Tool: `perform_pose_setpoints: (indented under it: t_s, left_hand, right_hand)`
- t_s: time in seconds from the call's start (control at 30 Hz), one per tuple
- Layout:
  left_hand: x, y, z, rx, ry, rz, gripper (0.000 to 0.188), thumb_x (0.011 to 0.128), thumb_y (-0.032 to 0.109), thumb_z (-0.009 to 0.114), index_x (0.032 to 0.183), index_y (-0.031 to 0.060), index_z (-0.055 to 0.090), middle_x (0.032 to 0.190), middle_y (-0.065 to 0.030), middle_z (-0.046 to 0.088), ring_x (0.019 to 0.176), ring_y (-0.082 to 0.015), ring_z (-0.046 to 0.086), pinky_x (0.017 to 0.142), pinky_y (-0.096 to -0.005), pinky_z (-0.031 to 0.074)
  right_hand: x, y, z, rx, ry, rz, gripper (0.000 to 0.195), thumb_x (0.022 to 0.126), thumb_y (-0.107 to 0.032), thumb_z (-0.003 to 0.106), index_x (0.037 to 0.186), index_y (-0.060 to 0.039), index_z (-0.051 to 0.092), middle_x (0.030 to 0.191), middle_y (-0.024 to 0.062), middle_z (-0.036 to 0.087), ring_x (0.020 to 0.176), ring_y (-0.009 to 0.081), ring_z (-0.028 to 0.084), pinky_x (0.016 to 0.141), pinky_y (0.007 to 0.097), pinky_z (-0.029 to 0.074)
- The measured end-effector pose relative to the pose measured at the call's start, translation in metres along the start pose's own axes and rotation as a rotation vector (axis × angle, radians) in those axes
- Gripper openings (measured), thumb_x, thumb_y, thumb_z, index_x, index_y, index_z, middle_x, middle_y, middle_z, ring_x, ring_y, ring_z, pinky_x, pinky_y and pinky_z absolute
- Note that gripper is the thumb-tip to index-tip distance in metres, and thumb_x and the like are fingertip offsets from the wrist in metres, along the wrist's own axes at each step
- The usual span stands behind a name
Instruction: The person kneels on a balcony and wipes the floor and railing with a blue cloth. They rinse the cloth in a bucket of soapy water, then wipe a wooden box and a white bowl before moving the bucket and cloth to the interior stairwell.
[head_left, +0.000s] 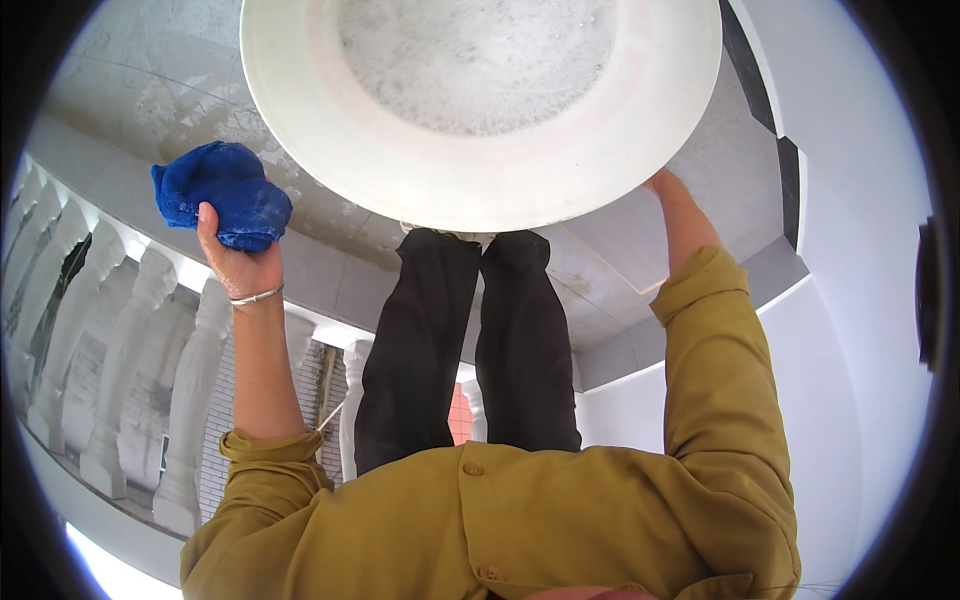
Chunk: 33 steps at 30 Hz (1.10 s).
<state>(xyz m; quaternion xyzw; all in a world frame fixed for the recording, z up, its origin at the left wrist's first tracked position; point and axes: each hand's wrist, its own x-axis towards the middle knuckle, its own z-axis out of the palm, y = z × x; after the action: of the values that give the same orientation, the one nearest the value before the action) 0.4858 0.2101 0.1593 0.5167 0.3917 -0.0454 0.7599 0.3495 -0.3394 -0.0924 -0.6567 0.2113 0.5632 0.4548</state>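
My left hand (244, 259) is raised at the left, closed around a bunched blue cloth (221, 196) that looks wet. A big white basin or round tub (480, 184) fills the top middle, with foamy, sudsy water (480, 67) inside. At the basin's lower right edge is my right hand (660, 180); its fingers are hidden behind or under the rim, so its grip cannot be made out. The cloth is apart from the basin, to the left of its rim.
Below me is a grey tiled floor (600, 259) with wet, soapy patches (161, 105) at the upper left. A white balustrade (195, 397) runs along the left, and a white wall (855, 247) stands at the right.
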Motion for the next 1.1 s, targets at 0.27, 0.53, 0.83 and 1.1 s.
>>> perform_pose_setpoints:
  t_s: [0.27,0.53,0.83,1.1]
  left_hand:
    - [0.006,0.007,0.008,0.053,-0.064,0.010,0.060,0.079,0.036,0.063,0.127,0.0084,0.040,0.118,-0.0137,0.053,0.104,-0.0316,0.054,0.089,-0.0411,0.046]
    - [-0.009,0.007,0.005,0.053,-0.077,-0.001,0.056,0.083,0.034,0.060,0.127,0.0056,0.041,0.117,-0.0133,0.053,0.103,-0.0295,0.055,0.089,-0.0418,0.045]
    - [-0.043,-0.001,0.011,0.074,-0.227,-0.087,0.061,0.080,0.032,0.062,0.128,0.0033,0.038,0.118,-0.0130,0.053,0.103,-0.0278,0.055,0.089,-0.0395,0.046]
    - [-0.128,0.007,0.091,0.006,-0.716,-0.546,0.081,0.067,0.033,0.069,0.132,-0.0009,0.034,0.128,-0.0152,0.045,0.117,-0.0279,0.046,0.099,-0.0386,0.037]
  right_hand:
    - [-0.037,-0.022,0.015,-0.164,-0.025,0.090,0.059,0.054,-0.030,0.083,0.105,-0.0038,0.065,0.101,0.0121,0.065,0.098,0.0238,0.059,0.086,0.0339,0.044]
    - [-0.167,-0.059,-0.006,-0.122,0.043,0.194,0.049,0.058,-0.022,0.079,0.100,0.0005,0.064,0.091,0.0114,0.066,0.087,0.0211,0.061,0.084,0.0314,0.045]
    - [-0.299,-0.064,0.040,0.118,0.346,0.166,0.031,0.066,-0.001,0.074,0.095,0.0032,0.063,0.087,0.0079,0.066,0.081,0.0139,0.059,0.075,0.0290,0.048]
    - [-0.391,-0.112,0.075,0.005,0.351,-0.092,0.029,0.066,-0.003,0.071,0.093,-0.0016,0.062,0.082,0.0133,0.064,0.073,0.0244,0.058,0.070,0.0306,0.048]
